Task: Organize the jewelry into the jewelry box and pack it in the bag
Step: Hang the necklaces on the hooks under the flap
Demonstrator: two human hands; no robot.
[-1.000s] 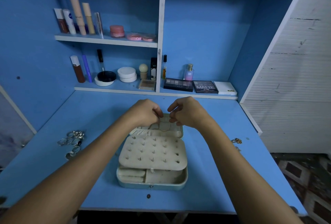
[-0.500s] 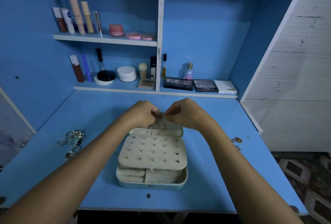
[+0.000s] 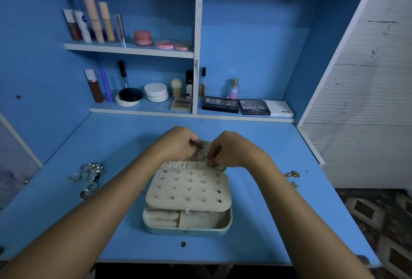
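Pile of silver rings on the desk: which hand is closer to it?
Left. The left hand is over the jewelry box, right of the rings; the right hand is farther right.

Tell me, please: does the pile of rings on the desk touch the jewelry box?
Apart. The head view shows bare blue desk between the rings and the jewelry box, with the left forearm crossing that gap.

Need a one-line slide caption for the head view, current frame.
Both hands, left hand and right hand, pinch a thin chain over the open jewelry box; rings wait at left.
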